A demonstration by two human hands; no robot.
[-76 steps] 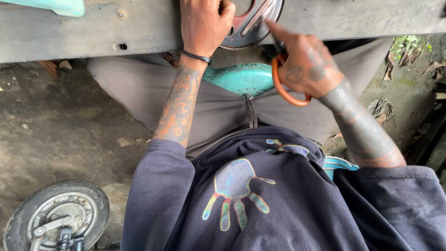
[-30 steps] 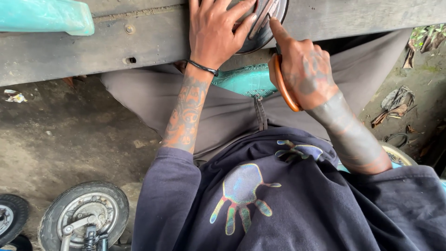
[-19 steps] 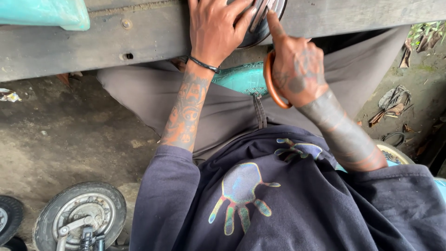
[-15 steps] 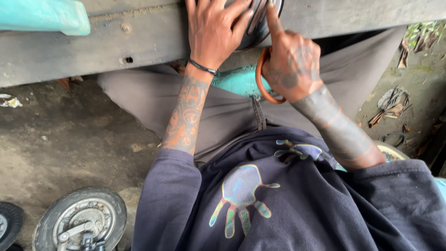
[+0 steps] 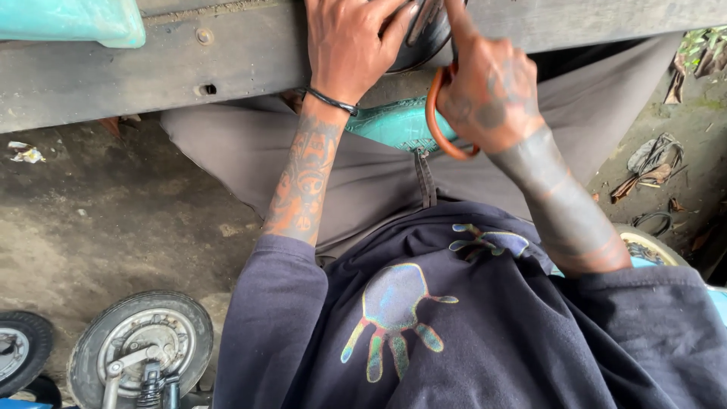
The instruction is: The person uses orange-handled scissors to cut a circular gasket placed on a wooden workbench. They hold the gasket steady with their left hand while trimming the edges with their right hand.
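My left hand [image 5: 352, 42] lies flat with its fingers spread over a dark round metal part [image 5: 424, 34] that rests on a grey wooden bench [image 5: 189, 60] at the top of the view. My right hand [image 5: 488, 87] is closed around scissors with orange loop handles [image 5: 438, 121], its forefinger stretched along the blades toward the round part. The blade tips are hidden at the frame's top edge. A black band circles my left wrist.
A teal stool seat [image 5: 397, 125] shows between my knees. A teal painted piece [image 5: 72, 19] sits on the bench at top left. Two small wheels [image 5: 140, 348] lie on the concrete floor at bottom left. Rags and leaves [image 5: 651, 163] litter the ground at right.
My right hand with the scissors has turned and risen toward the round part, so the orange handle now points down and left. My left hand has stayed on the part.
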